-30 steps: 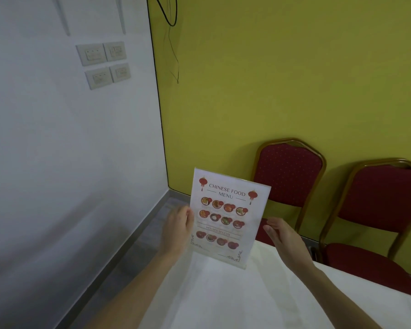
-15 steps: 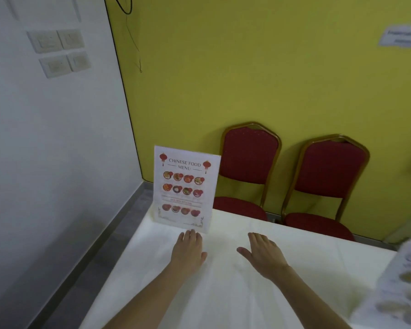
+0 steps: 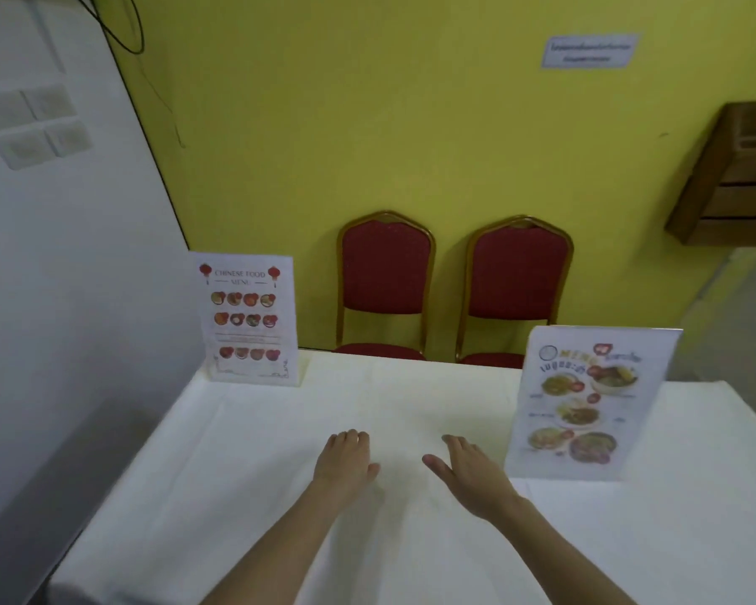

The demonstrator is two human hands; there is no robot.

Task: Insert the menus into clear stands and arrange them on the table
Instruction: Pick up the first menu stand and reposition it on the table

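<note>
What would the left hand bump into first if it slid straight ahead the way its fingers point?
Probably nothing on the table: the left hand points between the Chinese menu stand and the chairs; depth is unclear.

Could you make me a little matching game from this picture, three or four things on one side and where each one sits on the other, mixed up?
Things:
1. Chinese food menu stand
2. Thai menu stand
3. left hand
4. red chairs

Places:
A. flat on the white tablecloth, near the middle of the table
B. against the yellow wall, behind the table
C. far left corner of the table
D. right side of the table, just beside the right hand

Pairs: 1-C, 2-D, 3-A, 4-B
</note>
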